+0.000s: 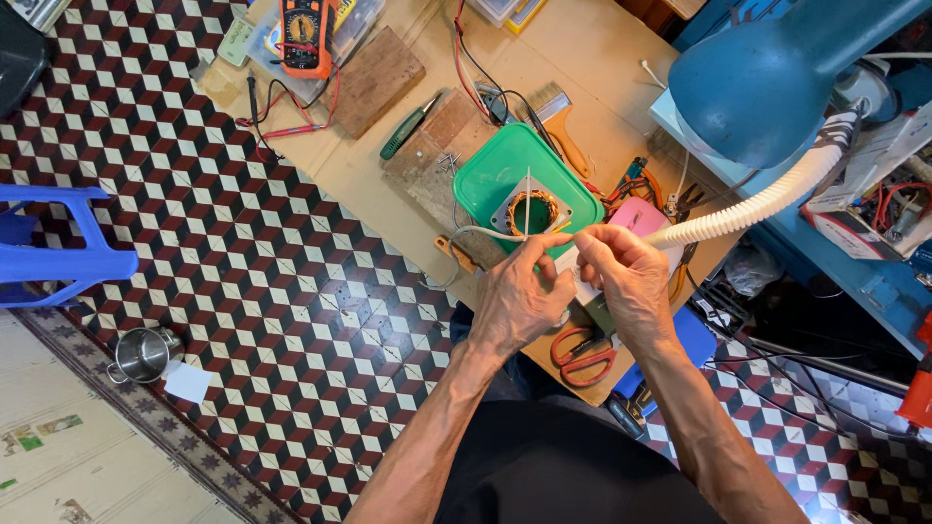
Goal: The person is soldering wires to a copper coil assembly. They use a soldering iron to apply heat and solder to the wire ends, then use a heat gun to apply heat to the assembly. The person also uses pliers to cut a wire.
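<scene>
Both hands meet just below the green tray point(493, 170), the left hand point(515, 296) and right hand point(631, 281) each pinching a thin white wire point(485, 232) that runs up into the tray's copper-wound coil point(532, 211). Below the tray, red-handled scissors point(585, 357) lie partly under the wrists. Right of it, a blue lamp point(767, 82) overhangs the counter point(592, 53), its white ribbed neck point(767, 199) beside the right hand. A brush point(561, 116) lies above.

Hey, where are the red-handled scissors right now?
In the head view, the red-handled scissors lie on the board's near edge, just below the left hand and right hand.
</scene>
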